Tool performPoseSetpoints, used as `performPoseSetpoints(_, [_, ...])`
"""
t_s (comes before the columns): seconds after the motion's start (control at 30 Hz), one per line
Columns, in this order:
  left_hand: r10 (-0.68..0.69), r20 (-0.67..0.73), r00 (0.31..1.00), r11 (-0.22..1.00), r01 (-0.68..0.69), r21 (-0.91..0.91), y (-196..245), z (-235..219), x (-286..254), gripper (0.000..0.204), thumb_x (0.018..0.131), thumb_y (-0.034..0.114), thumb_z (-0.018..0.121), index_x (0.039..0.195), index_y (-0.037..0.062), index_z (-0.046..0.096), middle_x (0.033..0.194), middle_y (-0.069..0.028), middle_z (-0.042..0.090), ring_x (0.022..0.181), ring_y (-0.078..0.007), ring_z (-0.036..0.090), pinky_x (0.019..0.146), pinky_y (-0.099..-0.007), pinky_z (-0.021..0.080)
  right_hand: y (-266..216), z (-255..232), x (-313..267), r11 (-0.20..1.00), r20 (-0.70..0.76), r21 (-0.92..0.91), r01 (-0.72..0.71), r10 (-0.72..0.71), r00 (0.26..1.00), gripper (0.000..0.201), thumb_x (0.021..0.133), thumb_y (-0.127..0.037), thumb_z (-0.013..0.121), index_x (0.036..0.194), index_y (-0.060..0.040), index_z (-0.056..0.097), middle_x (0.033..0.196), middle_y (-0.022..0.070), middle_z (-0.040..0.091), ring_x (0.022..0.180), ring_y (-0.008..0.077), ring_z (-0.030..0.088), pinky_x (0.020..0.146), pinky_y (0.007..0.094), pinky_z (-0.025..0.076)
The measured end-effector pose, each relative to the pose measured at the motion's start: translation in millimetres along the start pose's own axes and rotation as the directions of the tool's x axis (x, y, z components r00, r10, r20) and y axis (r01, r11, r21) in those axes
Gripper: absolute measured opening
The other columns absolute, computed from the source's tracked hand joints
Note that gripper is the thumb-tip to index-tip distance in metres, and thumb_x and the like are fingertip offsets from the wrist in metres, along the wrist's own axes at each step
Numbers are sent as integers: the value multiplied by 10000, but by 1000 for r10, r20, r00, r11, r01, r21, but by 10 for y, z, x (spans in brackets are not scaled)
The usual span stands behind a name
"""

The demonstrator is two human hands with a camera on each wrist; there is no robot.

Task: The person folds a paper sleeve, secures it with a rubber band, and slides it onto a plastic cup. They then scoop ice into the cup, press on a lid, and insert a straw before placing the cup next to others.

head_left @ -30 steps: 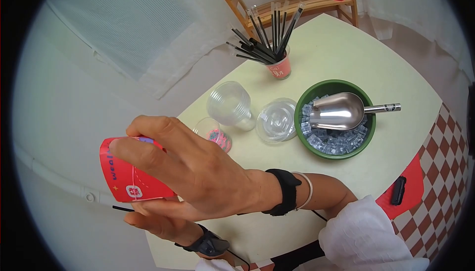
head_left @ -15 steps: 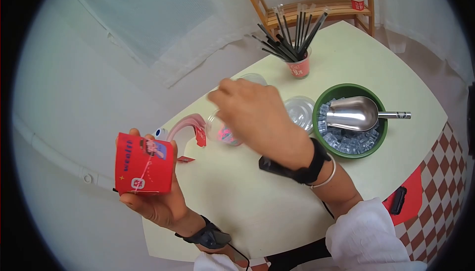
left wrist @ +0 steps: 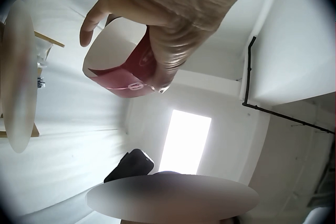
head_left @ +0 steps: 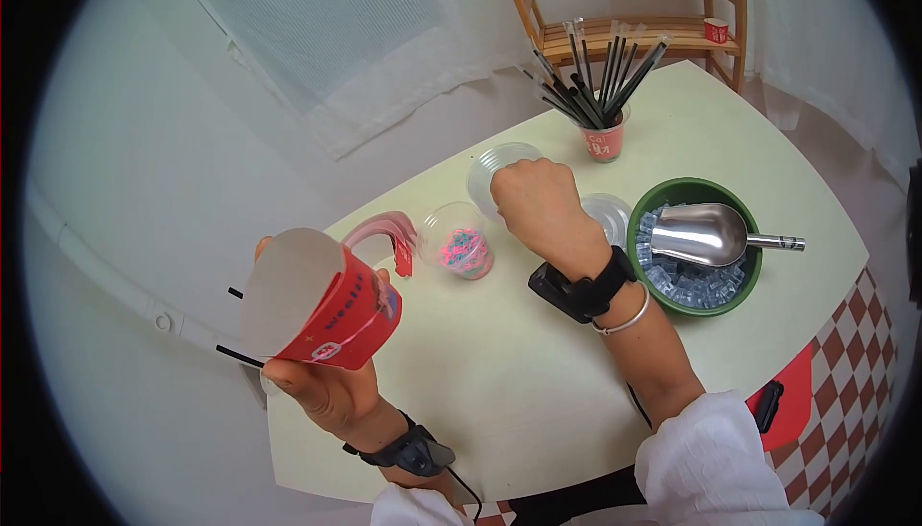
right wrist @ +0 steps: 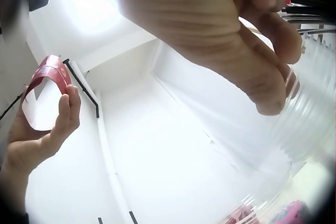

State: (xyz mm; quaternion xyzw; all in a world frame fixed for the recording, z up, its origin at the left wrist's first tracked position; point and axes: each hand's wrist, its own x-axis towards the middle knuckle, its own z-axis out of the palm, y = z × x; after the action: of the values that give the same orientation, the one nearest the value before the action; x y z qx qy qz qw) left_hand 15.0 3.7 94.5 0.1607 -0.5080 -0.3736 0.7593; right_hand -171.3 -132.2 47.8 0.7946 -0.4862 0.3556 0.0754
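My left hand [head_left: 336, 396] holds up a red paper cup sleeve [head_left: 370, 329] with a white inside, its wide opening tilted toward the left in the head view. Over the table my right hand [head_left: 543, 204] is at a stack of clear plastic cups [head_left: 488, 166]. In the right wrist view its thumb and curled fingers pinch the ribbed rim of the stack [right wrist: 315, 108]. The back of the hand hides part of the cups from above. Just left of that hand stands a clear cup [head_left: 465, 249] holding pink and teal shreds.
Flattened red and pink sleeves [head_left: 392, 230] lie at the table's left edge. Behind the right hand are clear lids [head_left: 607, 214]. A green bowl [head_left: 754, 281] of ice cubes holds a metal scoop [head_left: 706, 233]. Black straws [head_left: 615, 84] stand in a cup [head_left: 603, 142] at the back.
My right hand has left the sleeve and moved right to the stacked cups. My left hand keeps the sleeve, now opened out and turned so its white inside shows.
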Motion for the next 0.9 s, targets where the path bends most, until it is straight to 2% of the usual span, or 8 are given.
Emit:
performPoseSetpoints(0.1, [7,-27,1000,998,-6,63,-23,-52,-45,918,732,478,712,1404,43,263,1317,-182,439,1212,-337,447,923,-575,458,17,29,28,1000,6,7,-29,29,1000,38,619,-11,639,652,-30,643,678,159,633,652,297,651,524,370,506])
performPoseSetpoints(0.2, [12,-18,1000,992,-10,122,-58,-119,-65,910,740,501,691,1402,45,265,1301,-173,463,1192,-348,471,902,-590,468,46,87,52,998,-120,54,-15,22,993,29,626,-7,637,650,-23,641,692,167,635,656,300,651,529,375,509])
performPoseSetpoints(0.5, [-5,73,997,962,-15,271,-77,0,-117,824,776,546,618,1376,60,329,1342,-163,436,1188,-383,476,881,-624,468,22,-9,1,998,39,54,-20,18,999,38,628,3,633,659,-19,638,686,167,629,671,307,652,539,371,514])
performPoseSetpoints(0.6, [-18,116,993,961,-15,278,-65,-10,-103,808,782,535,620,1369,54,341,1351,-154,425,1188,-378,473,885,-629,464,38,45,22,999,-10,33,-16,16,1000,27,633,3,631,649,-18,635,689,171,631,670,306,652,545,371,517])
performPoseSetpoints(0.7, [-78,186,980,966,28,255,-29,-36,-21,817,778,511,643,1371,41,335,1377,-139,390,1220,-358,434,909,-621,448,75,92,66,999,-111,49,-1,6,994,46,641,11,618,671,-22,630,706,151,625,650,313,640,545,371,515])
performPoseSetpoints(0.77, [-92,202,975,961,33,276,-13,19,-9,824,773,490,665,1370,29,333,1397,-128,363,1244,-343,402,942,-592,432,98,90,96,994,-256,112,8,21,966,30,676,-4,620,689,-31,619,713,132,611,627,309,627,532,372,504])
performPoseSetpoints(0.87, [-115,181,977,944,51,325,4,88,20,861,745,485,701,1369,21,333,1422,-125,323,1273,-333,360,994,-524,396,34,-53,120,961,-465,268,64,71,882,52,732,-53,633,701,-44,592,713,109,583,598,298,607,509,374,481])
performPoseSetpoints(0.9, [-110,95,989,935,70,349,-8,146,34,927,671,525,735,1335,8,348,1349,-123,368,1238,-316,398,965,-534,420,-11,-156,122,940,-527,326,95,97,844,80,751,-73,639,702,-49,581,711,102,573,589,293,601,501,374,473])
